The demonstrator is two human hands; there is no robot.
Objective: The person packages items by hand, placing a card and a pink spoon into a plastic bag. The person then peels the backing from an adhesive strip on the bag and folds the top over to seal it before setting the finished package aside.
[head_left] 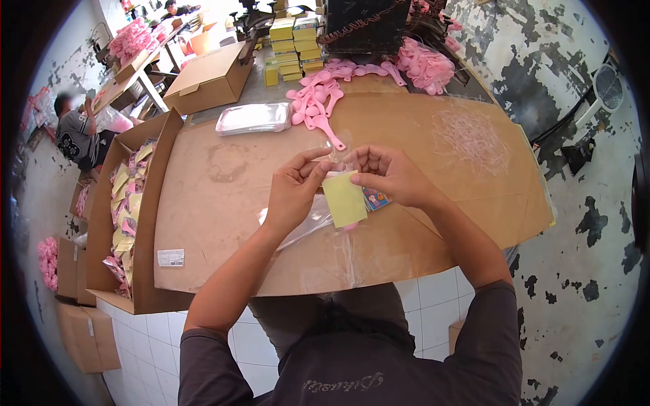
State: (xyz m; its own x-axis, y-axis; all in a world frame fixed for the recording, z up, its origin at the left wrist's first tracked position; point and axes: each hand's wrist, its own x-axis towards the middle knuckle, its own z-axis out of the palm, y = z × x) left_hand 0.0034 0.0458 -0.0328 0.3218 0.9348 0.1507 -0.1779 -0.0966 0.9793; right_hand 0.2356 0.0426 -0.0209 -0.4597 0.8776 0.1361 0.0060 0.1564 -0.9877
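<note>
My right hand (391, 177) pinches a pale yellow card (344, 201) near its top right corner, thumb on the face. My left hand (296, 186) is closed at the card's upper left, with thumb and forefinger together on clear plastic film (336, 160) that looks like a small bag. A bit of pink shows under the card's lower edge; its kind is hidden. Behind the card lies a colourful printed card (376, 198), partly covered. Clear plastic bags (305, 227) lie under my left wrist. Pink scoops (315, 98) are piled just beyond my hands.
A stack of clear bags (254, 118) lies at the back left. An open carton (145, 271) of packed pieces borders the table's left side. Loose clear strips (470, 142) lie right. Yellow card stacks (296, 44) stand behind. Another person (78, 132) sits far left.
</note>
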